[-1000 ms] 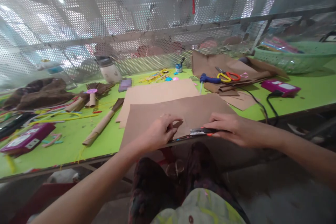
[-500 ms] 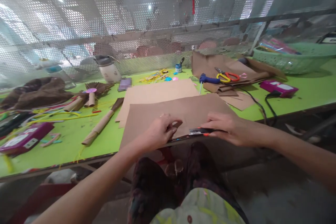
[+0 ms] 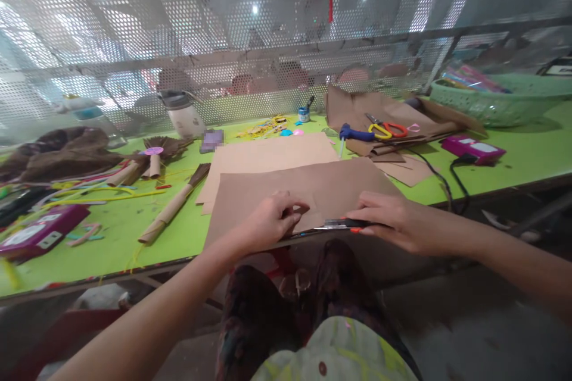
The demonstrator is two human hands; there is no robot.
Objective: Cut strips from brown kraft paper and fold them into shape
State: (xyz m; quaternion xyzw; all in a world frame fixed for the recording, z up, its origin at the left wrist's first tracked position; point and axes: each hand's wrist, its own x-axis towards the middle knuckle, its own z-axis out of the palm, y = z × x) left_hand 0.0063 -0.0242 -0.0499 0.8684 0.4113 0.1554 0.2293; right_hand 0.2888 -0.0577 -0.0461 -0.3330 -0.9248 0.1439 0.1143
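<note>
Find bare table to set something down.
Bare table shows right of the rightmost purple box, in front of the basket, and between the paper roll and brown sheet. Crowded: far left, with yellow strips, and around the scissors.

Craft workshop, brown paper (image 3: 250,190), scissors (image 3: 385,128), green worktable (image 3: 120,235), perforated screen (image 3: 214,24)

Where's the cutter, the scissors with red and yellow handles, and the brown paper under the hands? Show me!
Cutter (image 3: 345,224): head view, on its middle, where blade meets handle.
Scissors (image 3: 382,125): head view, near where blades meet handles.
Brown paper (image 3: 324,187): head view, on its bare top surface.
</note>
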